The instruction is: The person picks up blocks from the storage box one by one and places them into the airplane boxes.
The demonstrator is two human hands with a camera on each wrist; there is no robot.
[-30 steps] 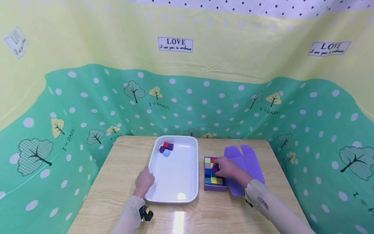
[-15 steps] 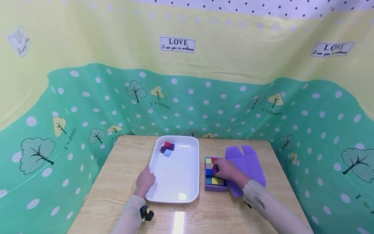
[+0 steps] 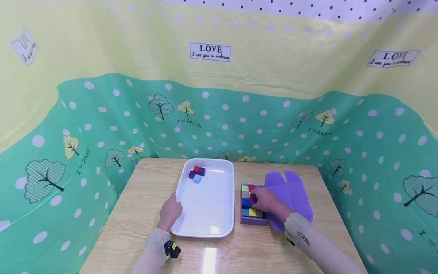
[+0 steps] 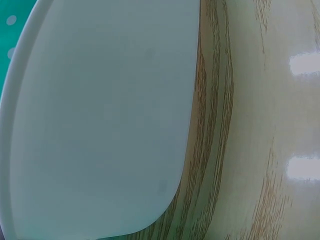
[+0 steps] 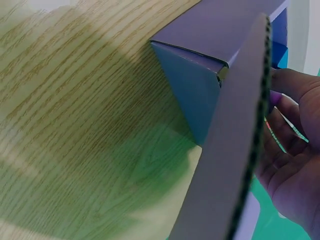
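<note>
My left hand grips the left rim of a white rectangular tray. At the tray's far left corner lie a red cube, two dark purple cubes and a light blue cube. My right hand reaches into a purple cardboard box and pinches a purple cube down among the others. Around it in the box sit cubes such as a blue one and a yellow one. In the right wrist view the lid edge covers part of the right hand.
The box's purple lid lies folded open to the right, under my right forearm. Both box and tray stand on a wooden table. A patterned green and yellow cloth encloses the back and sides.
My right hand has lowered the purple cube into the box, between the other cubes. The left hand stays on the tray rim. The head view has shifted slightly.
</note>
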